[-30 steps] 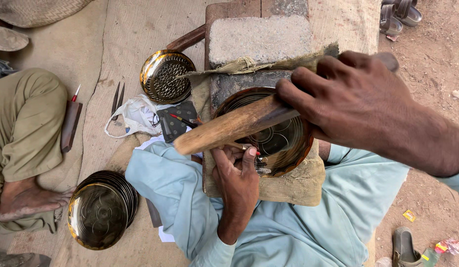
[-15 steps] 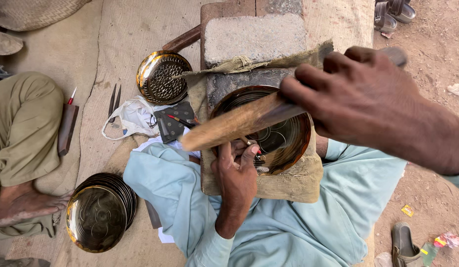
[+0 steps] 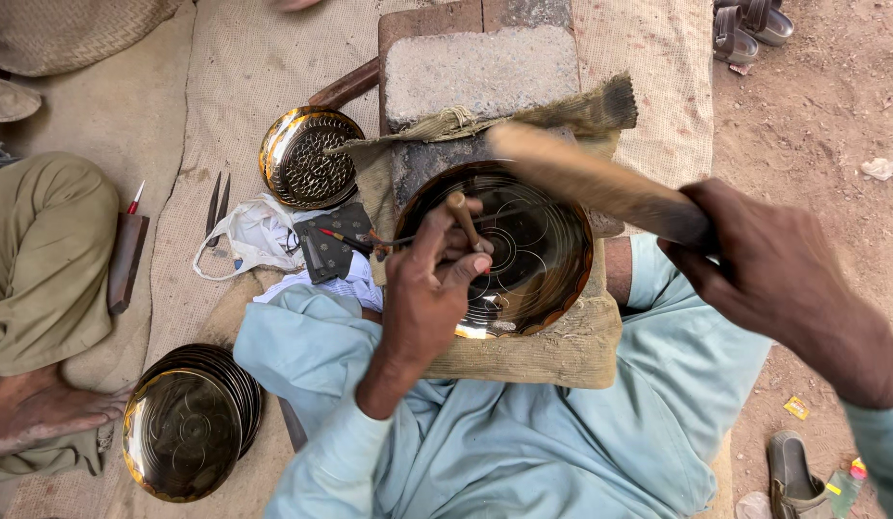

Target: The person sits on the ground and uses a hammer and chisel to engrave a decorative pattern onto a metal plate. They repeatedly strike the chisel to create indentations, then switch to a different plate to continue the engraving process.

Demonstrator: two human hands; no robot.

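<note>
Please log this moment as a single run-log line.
left hand: holds chisel on engraved brass plate | right hand: grips raised wooden mallet | plate stack: on mat, left

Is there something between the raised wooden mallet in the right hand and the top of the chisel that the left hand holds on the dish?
Nothing visible. The mallet in the right hand hangs above the dish, apart from the chisel pinched by the left hand.

Stack of dark round plates point(image 3: 189, 423) near mat's lower left edge, pierced brass dish point(image 3: 309, 157) toward upper middle, scissors point(image 3: 217, 203) and white bag point(image 3: 245, 235) between, grey stone block point(image 3: 480, 72) at top, sandals point(image 3: 749, 21) on dirt.
</note>
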